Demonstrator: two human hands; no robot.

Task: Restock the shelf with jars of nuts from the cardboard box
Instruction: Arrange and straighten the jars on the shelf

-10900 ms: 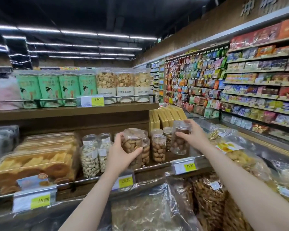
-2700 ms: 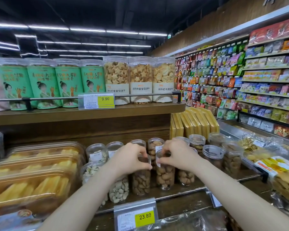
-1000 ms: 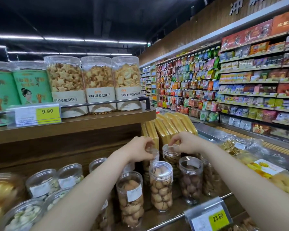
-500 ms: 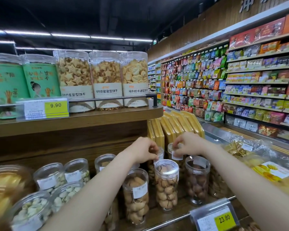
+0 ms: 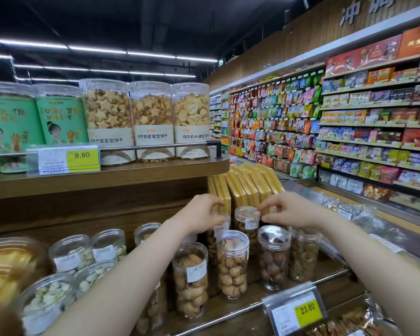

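Clear jars of nuts stand in rows on the wooden shelf [image 5: 254,291]. My left hand [image 5: 200,214] curls over the top of a back-row jar [image 5: 220,230] and grips it; its lid is hidden by my fingers. My right hand [image 5: 294,212] has its index fingertip and thumb at the right rim of the neighbouring back-row jar [image 5: 247,215], whose lid shows in full. Three front-row jars [image 5: 232,265] stand just below my hands. The cardboard box is out of view.
Pistachio jars [image 5: 70,255] and a tray of cakes [image 5: 5,263] fill the shelf's left. Yellow packs [image 5: 247,185] lean behind the jars. Big biscuit tubs [image 5: 107,117] sit on the upper shelf. Bagged snacks [image 5: 349,214] lie to the right; a 23.80 price tag [image 5: 298,314] hangs in front.
My right hand has slid right off the back-row jar's lid, leaving it uncovered. My left hand stays on its jar. The camera dipped slightly.
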